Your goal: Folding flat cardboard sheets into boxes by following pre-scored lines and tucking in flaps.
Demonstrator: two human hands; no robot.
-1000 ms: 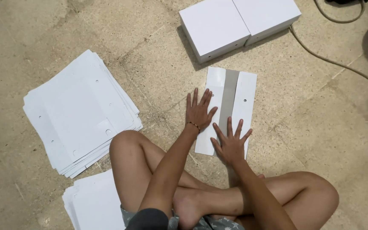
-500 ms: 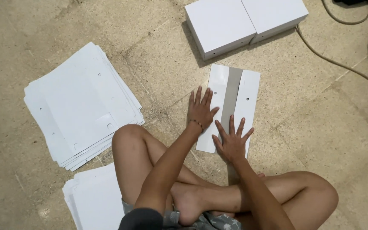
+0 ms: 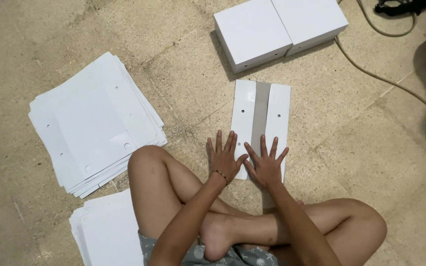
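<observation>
One folded white cardboard sheet lies on the floor before the seated person, its two flaps turned inward; both hands, left hand and right hand, press flat on its near end, fingers spread and grasping nothing. Two assembled white boxes sit just beyond it, and two stacks of flat white sheets lie well off to the left.
</observation>
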